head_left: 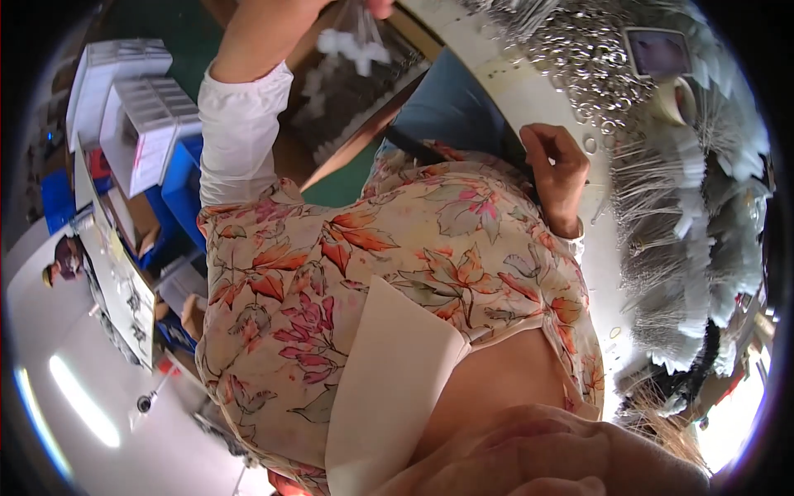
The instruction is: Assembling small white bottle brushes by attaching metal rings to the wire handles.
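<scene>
Cut off by the top edge, my left hand point(317, 7) is closed on a bundle of thin wire-stemmed brushes point(357, 48) with white tufted ends. The bundle hangs over an open cardboard box point(351, 142), which has more pale tufts and thin wires inside. My right hand point(557, 169) rests at the edge of the white table point(597, 217), its fingers curled with thumb and forefinger close together. Whatever it may hold is hidden. Beside its fingertips lies a small metal ring point(590, 145).
A heap of metal rings point(591, 70) covers the table's far part. Rows of wire brushes point(662, 215) with pale bristles lie along the right, near a tape roll point(676, 101) and a small framed dish point(657, 52). White boxes point(136, 124) and blue bins point(184, 186) stand on the left.
</scene>
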`<state>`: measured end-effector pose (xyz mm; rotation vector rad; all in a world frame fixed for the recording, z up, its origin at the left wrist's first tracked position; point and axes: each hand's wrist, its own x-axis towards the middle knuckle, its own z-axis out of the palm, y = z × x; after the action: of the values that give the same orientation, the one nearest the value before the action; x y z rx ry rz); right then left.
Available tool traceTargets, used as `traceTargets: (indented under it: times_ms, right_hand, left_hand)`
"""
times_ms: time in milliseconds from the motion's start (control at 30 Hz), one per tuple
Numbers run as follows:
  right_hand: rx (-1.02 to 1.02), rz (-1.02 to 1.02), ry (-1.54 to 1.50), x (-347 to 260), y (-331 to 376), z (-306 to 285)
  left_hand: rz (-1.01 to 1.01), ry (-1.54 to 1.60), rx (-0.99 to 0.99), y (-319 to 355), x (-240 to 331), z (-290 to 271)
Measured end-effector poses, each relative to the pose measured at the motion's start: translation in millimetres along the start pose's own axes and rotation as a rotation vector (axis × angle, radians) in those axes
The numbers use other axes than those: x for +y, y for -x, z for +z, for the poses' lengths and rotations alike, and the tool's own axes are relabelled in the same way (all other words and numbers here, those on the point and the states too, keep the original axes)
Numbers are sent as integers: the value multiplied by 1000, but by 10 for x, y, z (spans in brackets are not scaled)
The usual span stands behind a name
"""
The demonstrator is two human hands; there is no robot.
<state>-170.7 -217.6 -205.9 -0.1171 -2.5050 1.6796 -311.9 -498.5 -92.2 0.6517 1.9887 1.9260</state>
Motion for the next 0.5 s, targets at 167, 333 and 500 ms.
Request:
traceTargets:
  times_ms: [167,333,500]
  right_hand:
    - [-72,101,75,157,64,133]
    - [-52,173,52,187,130,-47]
    - [-26,299,66,157,217,-74]
  left_hand:
    - [-183,-732,-14,340,-1478,-382]
    - [-364,-1049,-207,567,-2688,174]
    - [-504,-1096,-371,658,-3450,-135]
